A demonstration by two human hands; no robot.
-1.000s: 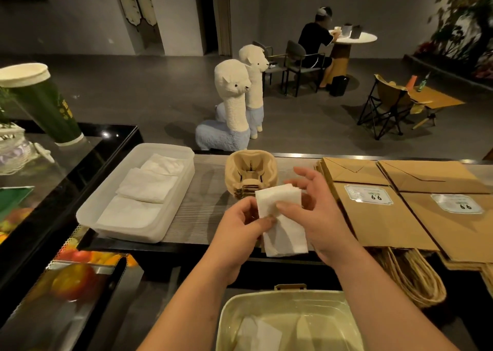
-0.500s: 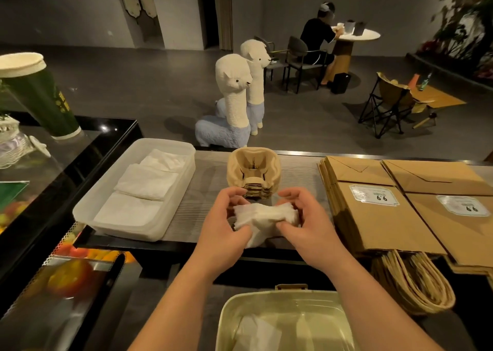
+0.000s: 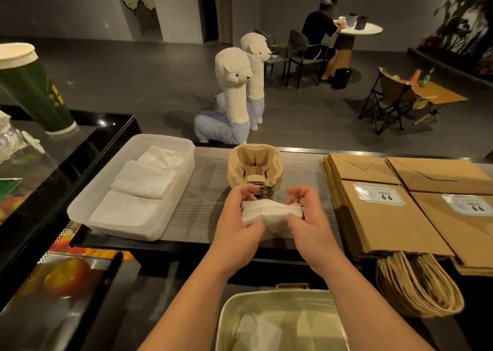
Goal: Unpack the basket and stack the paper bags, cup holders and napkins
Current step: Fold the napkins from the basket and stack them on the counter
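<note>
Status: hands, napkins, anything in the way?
Left hand, right hand both grip napkin bundle over counter. Tray to its left, napkins inside. Path between looks open.

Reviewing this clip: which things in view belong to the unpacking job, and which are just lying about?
Belongs to the job:
- napkins, held by left hand and right hand
- tray of stacked napkins
- cup holders
- paper bags
- basket

Just lying about:
- green cup
- alpaca figures
- folding chair
</note>
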